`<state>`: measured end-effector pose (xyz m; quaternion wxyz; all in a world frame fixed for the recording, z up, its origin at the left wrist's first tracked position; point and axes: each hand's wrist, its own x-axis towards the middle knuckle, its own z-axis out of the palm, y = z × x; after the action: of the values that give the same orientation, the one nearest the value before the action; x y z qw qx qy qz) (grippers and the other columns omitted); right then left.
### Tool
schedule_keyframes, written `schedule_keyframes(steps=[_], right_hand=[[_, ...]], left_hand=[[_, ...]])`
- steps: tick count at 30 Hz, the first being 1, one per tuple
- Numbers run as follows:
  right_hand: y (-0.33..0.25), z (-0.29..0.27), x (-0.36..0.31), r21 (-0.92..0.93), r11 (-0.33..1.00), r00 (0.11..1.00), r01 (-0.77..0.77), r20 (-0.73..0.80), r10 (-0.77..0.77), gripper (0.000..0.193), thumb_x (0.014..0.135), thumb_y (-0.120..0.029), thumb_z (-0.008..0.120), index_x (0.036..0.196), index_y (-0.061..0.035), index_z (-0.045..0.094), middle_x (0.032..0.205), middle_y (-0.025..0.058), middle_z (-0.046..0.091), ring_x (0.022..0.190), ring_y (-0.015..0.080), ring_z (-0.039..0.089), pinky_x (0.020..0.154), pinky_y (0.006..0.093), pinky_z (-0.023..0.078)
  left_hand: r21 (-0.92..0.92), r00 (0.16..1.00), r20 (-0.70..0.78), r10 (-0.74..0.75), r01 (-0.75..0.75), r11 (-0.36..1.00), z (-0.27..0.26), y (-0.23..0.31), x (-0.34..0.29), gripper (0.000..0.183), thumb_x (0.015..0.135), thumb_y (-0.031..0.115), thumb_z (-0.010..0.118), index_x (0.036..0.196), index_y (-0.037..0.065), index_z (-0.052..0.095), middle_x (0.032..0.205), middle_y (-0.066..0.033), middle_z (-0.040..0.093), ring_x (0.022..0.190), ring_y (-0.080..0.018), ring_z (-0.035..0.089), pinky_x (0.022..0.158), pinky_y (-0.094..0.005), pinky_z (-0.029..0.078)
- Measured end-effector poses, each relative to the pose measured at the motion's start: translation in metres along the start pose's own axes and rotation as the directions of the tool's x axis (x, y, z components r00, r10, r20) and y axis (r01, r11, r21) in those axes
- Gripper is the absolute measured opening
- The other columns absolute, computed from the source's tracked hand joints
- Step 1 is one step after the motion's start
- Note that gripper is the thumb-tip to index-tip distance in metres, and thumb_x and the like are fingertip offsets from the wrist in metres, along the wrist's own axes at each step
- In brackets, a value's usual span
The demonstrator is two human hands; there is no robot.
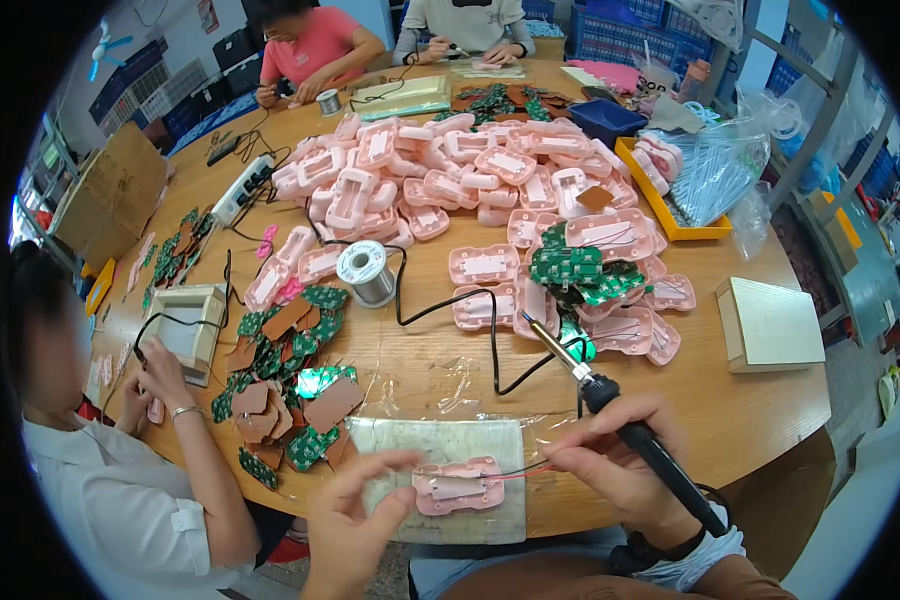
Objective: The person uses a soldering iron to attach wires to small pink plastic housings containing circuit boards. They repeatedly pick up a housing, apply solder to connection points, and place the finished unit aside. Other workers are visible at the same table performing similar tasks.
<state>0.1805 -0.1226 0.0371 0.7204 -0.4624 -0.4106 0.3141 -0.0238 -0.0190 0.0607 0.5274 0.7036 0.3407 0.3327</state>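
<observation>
A pink plastic shell (485, 495) lies on the whitish work mat (450, 437) in front of me, with a pale inset in its middle. My left hand (355, 515) is beside its left edge, thumb and fingers apart, holding nothing; whether a fingertip touches the shell is hard to tell. Thin red and black wires (518, 471) run from the shell's right side to the fingertips of my right hand (620, 460), which seem to pinch them. That same hand grips a black-handled soldering iron (660, 465), its metal tip pointing up and left, away from the shell.
Ahead are a solder wire spool (367, 274), a heap of pink shells (420, 175) and green circuit boards (570, 268). More boards (300, 390) lie left. The iron's black cord (495, 345) crosses the table. A pale box (770, 325) stands right. Co-workers sit left and opposite.
</observation>
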Motion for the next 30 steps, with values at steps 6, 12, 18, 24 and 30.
schedule_keyframes(steps=[6, 12, 18, 24, 30], right_hand=[[-0.001, 0.006, -0.005, -0.21, 0.976, 0.993, 0.057, 0.113, -0.033, 0.037, 0.078, 0.012, 0.067, 0.102, -0.0025, 0.043, 0.087, 0.019, 0.065, 0.08, 0.0227, 0.069, 0.07, 0.0317, 0.058], [-0.009, 0.0, -0.001, -0.16, 0.986, 0.997, -0.045, 0.062, 0.056, 0.043, 0.078, 0.01, 0.068, 0.106, -0.0044, 0.039, 0.09, 0.0214, 0.065, 0.087, 0.0265, 0.068, 0.078, 0.0375, 0.057], [0.005, 0.004, 0.002, -0.091, 0.992, 0.991, 0.084, 0.111, -0.073, 0.036, 0.078, 0.002, 0.074, 0.103, 0.0003, 0.049, 0.094, 0.0171, 0.067, 0.084, 0.0189, 0.068, 0.073, 0.0289, 0.056], [0.007, 0.003, 0.002, -0.192, 0.978, 0.985, 0.082, 0.164, -0.05, 0.045, 0.074, 0.013, 0.07, 0.103, -0.0053, 0.04, 0.084, 0.0173, 0.063, 0.077, 0.0221, 0.067, 0.071, 0.0342, 0.055], [-0.002, -0.013, -0.003, -0.401, 0.878, 0.945, 0.262, 0.29, -0.15, 0.042, 0.079, -0.007, 0.074, 0.116, 0.0033, 0.056, 0.084, 0.0107, 0.067, 0.069, 0.0198, 0.065, 0.061, 0.0284, 0.051]], left_hand=[[0.524, 0.812, 0.095, 0.576, -0.533, 0.665, 0.038, 0.027, 0.005, 0.018, 0.074, 0.006, 0.072, 0.088, -0.002, 0.065, 0.087, -0.0114, 0.063, 0.076, -0.0259, 0.06, 0.072, -0.0357, 0.045], [0.205, 0.983, 0.102, 0.155, -0.174, 0.963, 0.045, 0.008, 0.004, 0.019, 0.074, 0.0, 0.073, 0.093, -0.003, 0.068, 0.092, -0.012, 0.069, 0.082, -0.0198, 0.064, 0.08, -0.0337, 0.048], [-0.294, 0.938, 0.253, -0.237, 0.308, 0.905, 0.046, 0.0, 0.003, 0.012, 0.084, -0.002, 0.067, 0.095, -0.006, 0.067, 0.09, -0.0122, 0.068, 0.084, -0.0157, 0.064, 0.077, -0.0283, 0.052], [-0.455, 0.956, 0.19, -0.224, 0.288, 0.843, 0.054, -0.003, 0.0, 0.009, 0.085, -0.002, 0.064, 0.094, -0.006, 0.066, 0.091, -0.0119, 0.067, 0.082, -0.0151, 0.063, 0.078, -0.028, 0.051], [0.251, 0.993, 0.102, -0.053, 0.026, 0.968, 0.024, 0.017, 0.003, 0.012, 0.076, 0.002, 0.071, 0.086, -0.003, 0.066, 0.079, -0.0107, 0.063, 0.069, -0.0168, 0.057, 0.066, -0.0278, 0.045]])
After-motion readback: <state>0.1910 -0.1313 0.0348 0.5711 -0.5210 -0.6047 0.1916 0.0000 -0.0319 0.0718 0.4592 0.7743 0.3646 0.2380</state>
